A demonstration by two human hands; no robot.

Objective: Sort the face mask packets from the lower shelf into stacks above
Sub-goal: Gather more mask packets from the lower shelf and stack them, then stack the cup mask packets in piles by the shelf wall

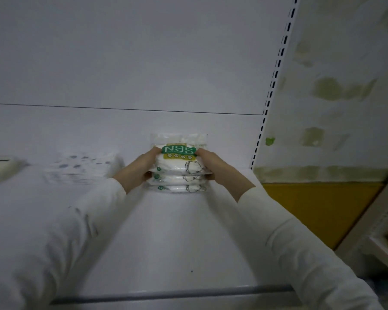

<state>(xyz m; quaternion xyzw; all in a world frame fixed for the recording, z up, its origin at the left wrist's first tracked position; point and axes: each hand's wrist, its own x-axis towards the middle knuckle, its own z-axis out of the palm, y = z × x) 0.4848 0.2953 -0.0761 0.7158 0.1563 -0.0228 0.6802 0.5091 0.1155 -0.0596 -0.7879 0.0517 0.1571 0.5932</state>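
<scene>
A stack of clear N95 face mask packets (178, 168) with green labels sits at the back of the white upper shelf (166, 231), against the back panel. My left hand (137, 168) grips the stack's left side and my right hand (213, 166) grips its right side, fingers curled round the top packets. Both arms reach forward in white sleeves. The lower shelf is out of view.
A blurred stack of spotted white packets (83, 167) lies to the left, and a white packet (0, 167) at the far left. A slotted upright (269, 97) bounds the shelf on the right, beside a stained wall (334, 97). The shelf's grey front edge (166, 291) is near me.
</scene>
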